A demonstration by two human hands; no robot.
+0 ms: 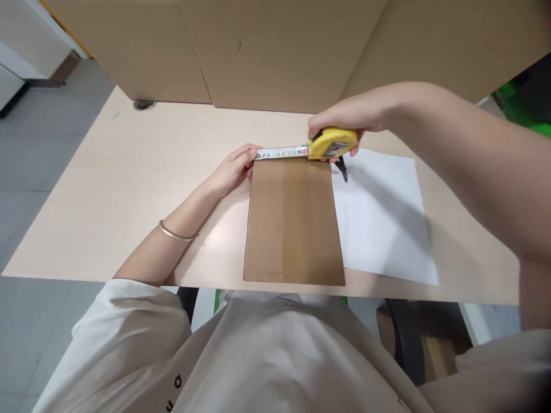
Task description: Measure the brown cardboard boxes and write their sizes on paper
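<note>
A flat brown cardboard box [267,223], taped down its middle, lies near the front edge of the table. Along its far edge stretches the metal blade [282,153] of a tape measure. My left hand [237,166] pinches the blade's end at the box's far left corner. The yellow tape measure case [340,137] is gripped in my right hand [344,116] at the far right corner. Below that hand a black pen [341,171] points down over the paper; whether the fingers hold it too is hidden.
A printed white sheet of paper [387,223] lies right of the box, partly in my arm's shadow. Large cardboard panels [275,57] stand along the back of the wooden table [107,218]. A round cable hole [144,105] is at the back left.
</note>
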